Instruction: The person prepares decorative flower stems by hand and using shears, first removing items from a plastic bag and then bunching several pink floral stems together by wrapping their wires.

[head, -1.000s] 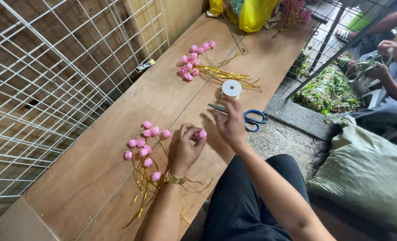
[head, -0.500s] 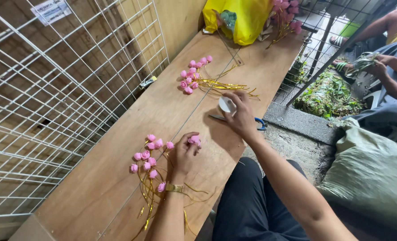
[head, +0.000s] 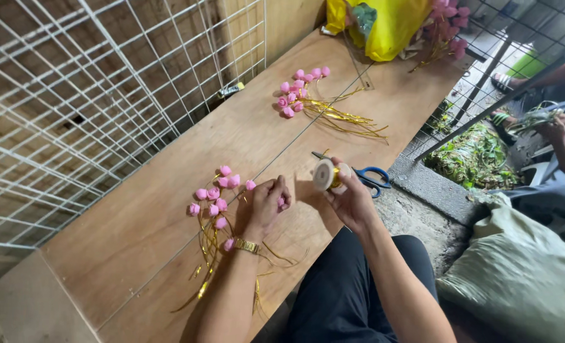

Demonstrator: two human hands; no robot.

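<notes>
A: Plywood bench [head: 168,216], wire grid [head: 73,95] alongside. Holdings?

B: Right hand [head: 352,200] clasps gold ribbon spool [head: 327,174]; left hand [head: 266,206] pinches pink bud [head: 281,202].

A: Hazards?

B: Ribbon may unreel, snagging scissors [head: 365,178] nearby; loose buds [head: 216,197] could scatter.

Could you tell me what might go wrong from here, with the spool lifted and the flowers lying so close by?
The small white spool of gold ribbon in the right hand could slip and roll off the wooden table. The blue-handled scissors overhang the table edge and could get knocked off. The left hand could brush the nearby pink flower bunch.
</notes>
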